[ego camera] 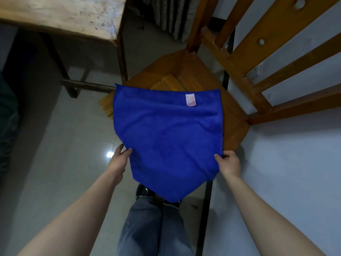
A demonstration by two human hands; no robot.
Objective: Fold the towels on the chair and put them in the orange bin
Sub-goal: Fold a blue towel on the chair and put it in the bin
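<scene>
Two sets of fingers, one towel. Left fingers (pixel 127 151) pinch the left side edge of the blue towel (pixel 166 137), thumb on top. Right fingers (pixel 218 157) pinch the right side edge, thumb on top and the rest tucked under, as far as we can see. Both are grasping cloth, neither released. Left hand (pixel 119 157) and right hand (pixel 230 163) sit roughly level, just off the front of the chair seat (pixel 186 74).

Towel: spread over the seat in what looks like a single layer. Its far edge lies flat across the wood, with a white label (pixel 190 99) face up near that edge. The near part hangs off the front in a point above the person's jeans (pixel 147 228) and shoes. We make out no finished fold.

Progress, our call: early. The towel is laid out and gripped, so the first fold looks like the step in hand. We see no other towel; any beneath this one would be hidden. No orange bin in view, so we can't say what's in it. Left to do: fold, carry, drop in.

Around: chair back slats (pixel 258 58) at right, wooden surface (pixel 64 15) upper left, tiled floor (pixel 55 145).
</scene>
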